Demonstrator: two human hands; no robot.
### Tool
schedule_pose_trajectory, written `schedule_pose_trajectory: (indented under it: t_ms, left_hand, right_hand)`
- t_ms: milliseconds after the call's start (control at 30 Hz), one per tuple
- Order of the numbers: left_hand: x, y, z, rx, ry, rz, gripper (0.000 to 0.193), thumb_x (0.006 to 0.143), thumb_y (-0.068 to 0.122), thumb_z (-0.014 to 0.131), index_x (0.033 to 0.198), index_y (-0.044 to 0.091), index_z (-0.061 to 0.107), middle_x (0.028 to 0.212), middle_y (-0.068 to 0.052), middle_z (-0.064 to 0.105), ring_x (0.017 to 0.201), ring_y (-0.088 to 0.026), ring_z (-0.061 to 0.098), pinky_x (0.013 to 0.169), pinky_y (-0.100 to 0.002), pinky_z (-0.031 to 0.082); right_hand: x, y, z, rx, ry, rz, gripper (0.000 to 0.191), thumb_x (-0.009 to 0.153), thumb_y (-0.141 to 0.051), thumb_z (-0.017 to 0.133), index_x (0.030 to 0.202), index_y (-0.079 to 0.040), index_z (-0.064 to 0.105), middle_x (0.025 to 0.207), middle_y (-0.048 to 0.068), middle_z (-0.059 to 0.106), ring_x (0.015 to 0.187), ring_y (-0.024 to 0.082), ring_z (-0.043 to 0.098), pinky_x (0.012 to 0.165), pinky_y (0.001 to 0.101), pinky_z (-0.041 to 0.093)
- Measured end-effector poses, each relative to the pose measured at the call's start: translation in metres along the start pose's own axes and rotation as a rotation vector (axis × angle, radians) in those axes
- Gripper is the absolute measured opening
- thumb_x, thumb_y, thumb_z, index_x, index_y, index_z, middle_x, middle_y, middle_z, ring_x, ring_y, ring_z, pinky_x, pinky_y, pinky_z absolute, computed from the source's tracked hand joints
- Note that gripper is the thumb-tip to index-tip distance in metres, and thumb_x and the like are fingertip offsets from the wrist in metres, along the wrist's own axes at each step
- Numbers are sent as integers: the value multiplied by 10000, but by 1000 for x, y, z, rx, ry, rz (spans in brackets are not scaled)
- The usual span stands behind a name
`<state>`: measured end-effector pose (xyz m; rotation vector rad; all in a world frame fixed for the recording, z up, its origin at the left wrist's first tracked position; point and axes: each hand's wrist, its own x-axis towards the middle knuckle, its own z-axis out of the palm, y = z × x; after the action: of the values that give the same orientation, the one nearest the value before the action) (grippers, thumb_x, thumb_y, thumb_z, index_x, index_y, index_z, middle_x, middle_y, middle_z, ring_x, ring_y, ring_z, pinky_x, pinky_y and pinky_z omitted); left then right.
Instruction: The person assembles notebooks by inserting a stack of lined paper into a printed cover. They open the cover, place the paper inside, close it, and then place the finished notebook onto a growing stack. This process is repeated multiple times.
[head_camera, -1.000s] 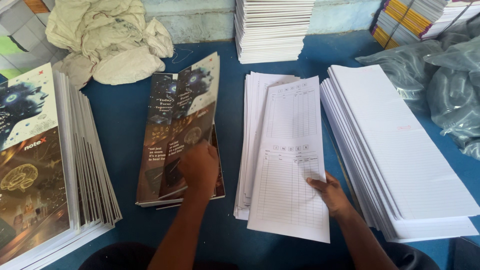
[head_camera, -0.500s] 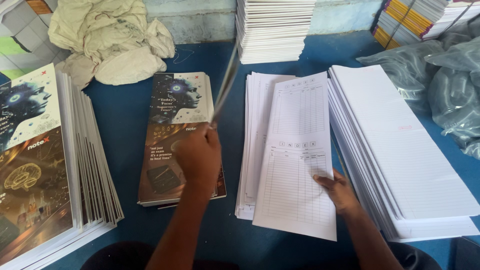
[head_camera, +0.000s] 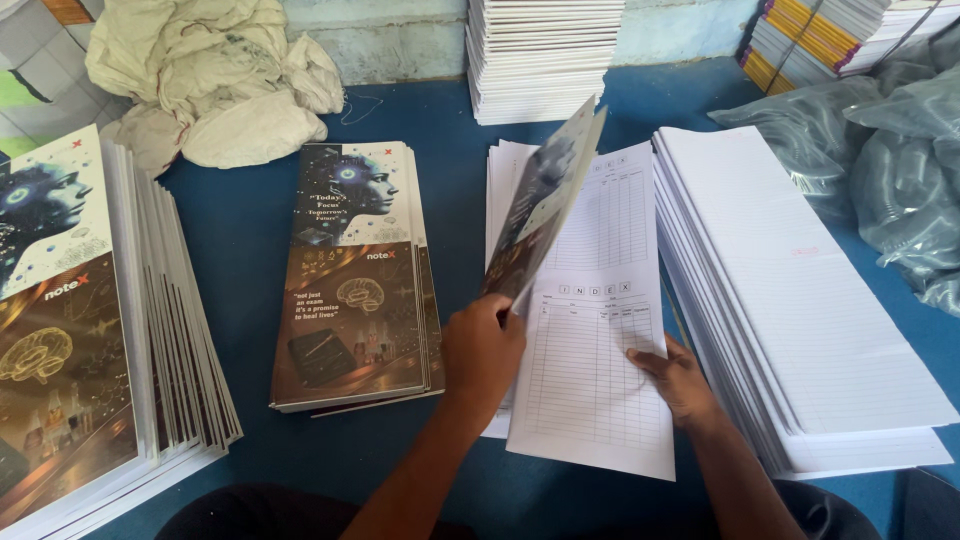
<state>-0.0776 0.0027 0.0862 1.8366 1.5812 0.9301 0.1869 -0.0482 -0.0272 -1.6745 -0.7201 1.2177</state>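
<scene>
Left hand (head_camera: 482, 350) pinches a raised cover sheet (head_camera: 545, 205); right hand (head_camera: 675, 375) — seemingly flat, open — presses the index sheet (head_camera: 595, 385).

printed cover (head_camera: 545, 205) lifted, tilted over index sheet (head_camera: 600, 350)

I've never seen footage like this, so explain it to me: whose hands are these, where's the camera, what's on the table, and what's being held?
The camera sits on a person's head and looks down, so both bare hands are that person's own. The left hand holds a printed cover lifted on edge. The right hand rests flat on a ruled sheet topping a paper pile. On the blue table lie a cover stack, a bigger cover stack at far left, white lined sheets at right, crumpled cloth and grey plastic bags.
</scene>
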Motion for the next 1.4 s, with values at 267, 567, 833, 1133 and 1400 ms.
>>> schedule_pose_trajectory:
  t_ms: [267,567,833,1133,1400]
  left_hand:
    - [2,-6,9,-253,-143,-251,264,781,227,762,973,51,807,873,-114,801,765,-205,770,694,-320,584]
    - [-4,-5,19,-371,-229,-335,303,765,243,806,994,47,781,873,-97,795,720,-179,745,654,-308,577]
    - [-4,1,11,-299,-248,-318,284,845,337,750,855,60,811,707,-89,746,615,-171,674,579,-328,500]
    - [-6,0,17,-214,-212,-289,301,878,347,711,795,68,786,643,-56,712,574,-166,652,579,-332,490]
    - [-8,6,23,-207,-189,-249,289,878,340,698,826,66,778,666,-67,730,616,-183,693,635,-351,525]
  right_hand:
    - [-9,-16,-10,-141,58,-26,530,895,-150,629,1410,-56,540,1152,219,722,1056,310,713,970,468,562]
    - [-43,-69,-21,-290,160,-10,527,942,-191,599,1445,-46,539,1194,233,706,1135,321,674,1048,482,497]
    - [-44,-88,-53,-292,167,-140,570,911,-120,619,1456,9,515,1213,262,703,1121,344,675,1038,472,504]
    - [-39,-104,-86,-166,177,-194,559,928,-83,587,1467,34,494,1127,311,690,947,375,707,831,470,585]
    - [-22,-96,-68,-83,134,-267,559,909,-89,631,1440,42,515,1215,243,684,1073,320,676,950,425,542]
